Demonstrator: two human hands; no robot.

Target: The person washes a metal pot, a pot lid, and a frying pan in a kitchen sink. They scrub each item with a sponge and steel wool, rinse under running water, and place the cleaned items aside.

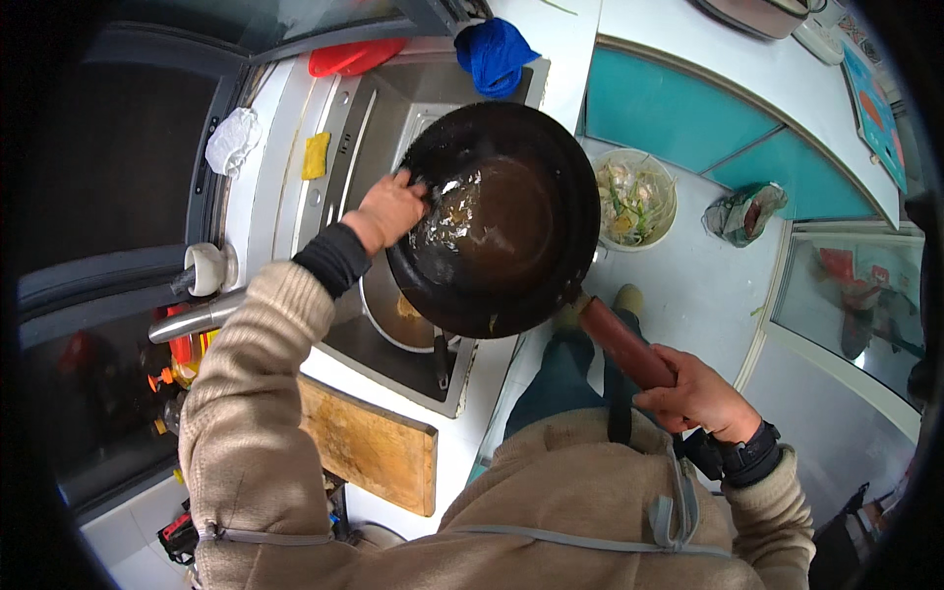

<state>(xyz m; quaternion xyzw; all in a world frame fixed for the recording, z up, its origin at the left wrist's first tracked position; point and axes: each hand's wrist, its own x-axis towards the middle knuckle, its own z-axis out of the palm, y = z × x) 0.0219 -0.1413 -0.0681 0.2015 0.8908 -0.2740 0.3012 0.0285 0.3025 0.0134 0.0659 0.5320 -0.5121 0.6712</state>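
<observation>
- Black metal makes up the wok (pixel 511 216), which sits between our two hands, over part of the sink (pixel 383 379); some clear liquid shines inside it, just right of our left fingertips.
- Its reddish-brown handle (pixel 629 346) points back toward us and to the right, so the long axis slants from far left to near right.
- Our right hand (pixel 703 393) has its fingers wrapped closed around the handle's end.
- Our left hand (pixel 388 211) reaches over the left rim, fingers slightly bent and a little apart; we cannot tell whether they hold anything.
- Nearer us than the left fingers, a pan (pixel 386 313) stands in the sink, partly hidden beneath the wok.
- Left of those fingers is a yellow sponge (pixel 316 155); beyond them, a blue cloth (pixel 492 57).
- Beyond our right fingers stands a pale bin (pixel 629 244) of vegetable scraps.
</observation>
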